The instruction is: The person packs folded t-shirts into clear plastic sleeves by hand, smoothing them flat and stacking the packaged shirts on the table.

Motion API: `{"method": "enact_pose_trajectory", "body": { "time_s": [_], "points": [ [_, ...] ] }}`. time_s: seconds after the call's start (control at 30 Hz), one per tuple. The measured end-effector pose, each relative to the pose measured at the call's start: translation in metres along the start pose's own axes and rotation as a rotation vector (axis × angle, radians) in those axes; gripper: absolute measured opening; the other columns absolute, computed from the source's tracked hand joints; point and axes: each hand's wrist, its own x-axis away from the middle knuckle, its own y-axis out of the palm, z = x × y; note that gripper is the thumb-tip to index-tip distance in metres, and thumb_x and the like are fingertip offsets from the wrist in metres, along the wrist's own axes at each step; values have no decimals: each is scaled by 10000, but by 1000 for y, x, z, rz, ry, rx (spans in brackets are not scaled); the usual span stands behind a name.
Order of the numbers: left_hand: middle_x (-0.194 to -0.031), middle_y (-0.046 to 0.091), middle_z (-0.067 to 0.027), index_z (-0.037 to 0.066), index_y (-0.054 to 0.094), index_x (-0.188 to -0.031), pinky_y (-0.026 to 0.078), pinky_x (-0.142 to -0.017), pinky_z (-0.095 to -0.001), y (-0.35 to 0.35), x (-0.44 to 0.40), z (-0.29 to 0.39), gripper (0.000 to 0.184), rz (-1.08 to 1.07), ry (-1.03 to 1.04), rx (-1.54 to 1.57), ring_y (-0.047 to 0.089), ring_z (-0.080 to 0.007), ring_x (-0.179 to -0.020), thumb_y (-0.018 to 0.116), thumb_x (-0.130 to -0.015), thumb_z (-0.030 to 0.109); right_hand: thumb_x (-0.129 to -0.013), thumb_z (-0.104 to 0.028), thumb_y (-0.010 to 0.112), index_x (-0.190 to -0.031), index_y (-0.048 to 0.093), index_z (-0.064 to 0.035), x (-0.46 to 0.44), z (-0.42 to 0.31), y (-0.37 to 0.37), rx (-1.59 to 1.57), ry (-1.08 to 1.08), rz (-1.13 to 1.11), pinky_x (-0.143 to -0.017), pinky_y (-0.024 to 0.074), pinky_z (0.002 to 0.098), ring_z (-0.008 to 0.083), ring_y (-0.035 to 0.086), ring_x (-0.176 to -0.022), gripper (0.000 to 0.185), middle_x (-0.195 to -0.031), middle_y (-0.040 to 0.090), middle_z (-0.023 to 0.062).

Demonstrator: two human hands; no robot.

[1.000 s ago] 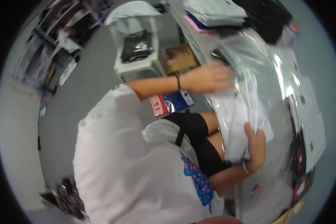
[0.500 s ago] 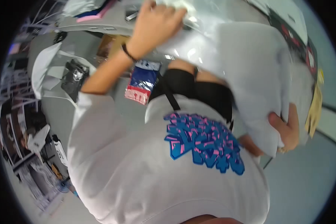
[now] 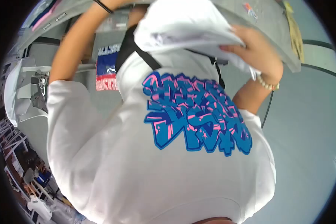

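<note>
My right hand (image 3: pixel 258 50), with a beaded bracelet at its wrist, is closed on the right end of a folded white cloth (image 3: pixel 183 22). The cloth stretches over my lap at the top of the view, its lower edge bent and partly in shadow. At upper left my left forearm (image 3: pixel 80 35), with a dark band at the wrist, reaches up past the frame's top edge. The left hand itself is out of sight. A shirt with blue and pink lettering (image 3: pixel 201 115) covers my body below.
A grey tabletop (image 3: pixel 276 35) curves along the top right, bearing a small orange-marked packet (image 3: pixel 250 10). Yellow cloth (image 3: pixel 295 35) hangs at its right edge. A blue and red plastic-wrapped package (image 3: pixel 107 65) lies below the table on the left, near a white chair (image 3: pixel 13 91).
My right hand has moved up and left, bringing the white cloth over my lap. My left hand has gone up out of the frame. The camera view has shifted too.
</note>
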Motion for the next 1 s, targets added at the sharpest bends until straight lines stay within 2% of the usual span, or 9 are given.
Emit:
{"method": "enact_pose_trajectory", "body": {
  "time_s": [0.1, 0.17, 0.23, 0.43, 0.53, 0.63, 0.8, 0.93, 1.0],
  "points": [
    [-647, 600, -83, 296, 561, -1259, 432, -495, -354, 7, 6, -22, 473, 74, 8, 178, 546, -264, -505, 586, -792, 226, -781, -257, 661, -1022, 626, -18, 0, -15, -29, 4, 54, -57, -766, 463, 401, 381, 582, -905, 341, -1001, 637, 177],
    [-682, 616, -105, 220, 614, -1196, 439, -519, -365, 3, 7, -11, 442, -4, -269, 156, 547, -283, -526, 617, -763, 133, -786, -279, 657, -1026, 627, -16, 2, -15, -35, 39, 82, -76, -769, 462, 400, 380, 585, -906, 358, -1005, 638, 177],
    [-704, 589, 25, 223, 580, -1052, 466, -658, -353, 17, 11, -11, 323, 158, -370, 335, 612, -200, -707, 674, -743, 233, -786, -299, 656, -1037, 628, -20, -1, -8, -39, 50, 118, -103, -770, 463, 398, 374, 589, -901, 376, -1009, 637, 177],
    [-737, 647, -4, 263, 578, -1140, 459, -595, -327, 2, 17, -7, 450, 291, -499, 374, 606, -205, -678, 718, -712, 269, -795, -301, 649, -1035, 634, -23, -12, -16, -46, -60, 79, -207, -737, 471, 390, 362, 597, -859, 367, -969, 645, 164],
    [-794, 623, -26, 151, 619, -1066, 399, -800, -397, -4, 16, -4, 359, 174, -562, 415, 605, -225, -764, 676, -726, 252, -789, -287, 652, -1004, 641, -25, -17, -18, -48, -108, -9, -208, -725, 471, 388, 361, 598, -848, 340, -978, 640, 159],
    [-821, 683, -47, 165, 663, -1040, 471, -655, -351, -7, 21, -9, 405, 108, -297, 246, 637, -242, -767, 667, -720, 414, -781, -262, 659, -968, 643, -17, -9, -33, -51, -160, -20, -199, -731, 472, 374, 360, 600, -851, 309, -994, 632, 155],
    [-957, 672, -181, 76, 695, -1018, 477, -837, -366, -5, -20, -35, 507, -22, -241, 789, 634, -311, -925, 600, -798, 523, -757, -159, 682, -992, 637, 2, 34, -34, -28, -380, 12, -88, -767, 480, 351, 369, 616, -898, 288, -1071, 609, 186],
    [-1107, 649, -119, 59, 652, -1098, 457, -897, -348, 59, -86, -63, 430, 100, -7, 447, 613, -291, -1014, 681, -775, 340, -754, -121, 675, -980, 636, 9, 55, -26, -10, -444, 37, -144, -763, 479, 364, 378, 608, -918, 264, -1104, 606, 178],
    [-1102, 645, -112, 72, 640, -1097, 460, -888, -350, 88, -105, -55, 433, -131, -52, 502, 609, -295, -1009, 699, -752, 326, -749, -107, 669, -969, 637, 8, 59, -29, -8, -417, 36, -147, -755, 479, 375, 376, 608, -908, 251, -1097, 611, 165]
  ]
}}
